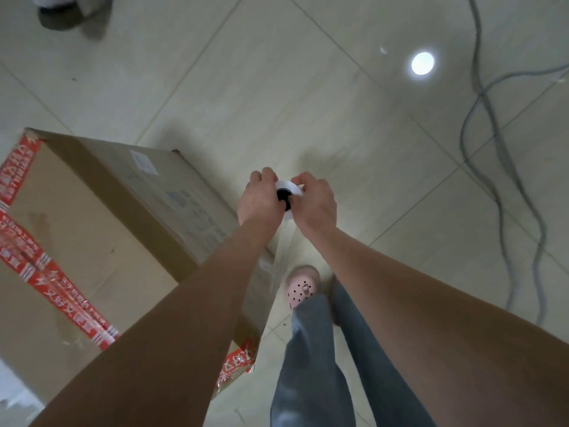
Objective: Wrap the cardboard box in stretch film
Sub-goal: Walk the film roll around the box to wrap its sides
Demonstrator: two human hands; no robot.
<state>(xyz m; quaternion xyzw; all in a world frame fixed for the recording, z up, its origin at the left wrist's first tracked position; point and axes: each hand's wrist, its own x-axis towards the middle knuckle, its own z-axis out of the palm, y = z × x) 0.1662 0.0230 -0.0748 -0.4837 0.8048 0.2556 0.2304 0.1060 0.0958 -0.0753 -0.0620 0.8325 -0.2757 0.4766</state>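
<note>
Both curled round film roll (black core showing), left grip, right grip, cardboard box just leftward

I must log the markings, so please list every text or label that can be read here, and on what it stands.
Red printed tape on the brown cardboard box: white characters, too blurred to read.
White paper label on the box side: unreadable.
Grey print below it: unreadable.
White roll of stretch film: no text shows.

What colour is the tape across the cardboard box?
The tape on the cardboard box is red with white lettering; head view.
</note>
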